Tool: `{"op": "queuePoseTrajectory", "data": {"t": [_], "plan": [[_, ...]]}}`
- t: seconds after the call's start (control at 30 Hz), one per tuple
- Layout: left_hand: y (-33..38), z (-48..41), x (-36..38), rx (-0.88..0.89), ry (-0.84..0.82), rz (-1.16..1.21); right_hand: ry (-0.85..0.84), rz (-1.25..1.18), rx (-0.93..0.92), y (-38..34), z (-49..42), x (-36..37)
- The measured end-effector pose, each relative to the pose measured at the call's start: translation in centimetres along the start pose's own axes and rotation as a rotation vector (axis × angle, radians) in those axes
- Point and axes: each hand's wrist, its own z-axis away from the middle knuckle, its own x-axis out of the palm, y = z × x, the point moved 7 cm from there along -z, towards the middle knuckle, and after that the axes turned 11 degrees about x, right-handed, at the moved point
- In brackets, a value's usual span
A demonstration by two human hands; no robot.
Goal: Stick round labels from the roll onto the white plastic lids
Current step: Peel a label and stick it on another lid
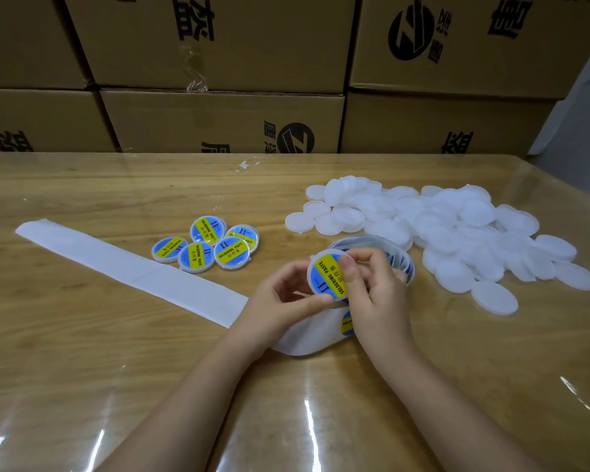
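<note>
Both hands hold one white lid with a blue and yellow round label on it, raised above the table centre. My left hand grips its lower left edge with curled fingers. My right hand pinches its right side, thumb pressed on the label. Just behind the hands sits the label roll, mostly hidden. Its white backing strip trails left across the table, and one more label shows on the strip below my right hand.
Several labelled lids lie in a cluster left of centre. A big pile of plain white lids fills the right side of the wooden table. Stacked cardboard boxes wall off the back.
</note>
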Motion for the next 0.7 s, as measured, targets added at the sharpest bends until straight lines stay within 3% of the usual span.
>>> {"op": "queuePoseTrajectory", "data": {"t": [0.07, 0.17, 0.4, 0.7], "plan": [[0.2, 0.1, 0.4, 0.014, -0.035, -0.02, 0.006, -0.037, 0.007, 0.0, -0.1, -0.1], [0.1, 0.0, -0.7, 0.019, 0.065, 0.043, -0.039, -0.069, 0.022, 0.0, -0.4, 0.0], [-0.2, -0.2, -1.9, 0.026, 0.204, 0.06, -0.124, 0.145, -0.038, -0.3, -0.1, 1.2], [-0.3, -0.2, -1.3, 0.059, 0.132, 0.073, -0.124, -0.014, 0.02, 0.0, -0.5, 0.6]]}}
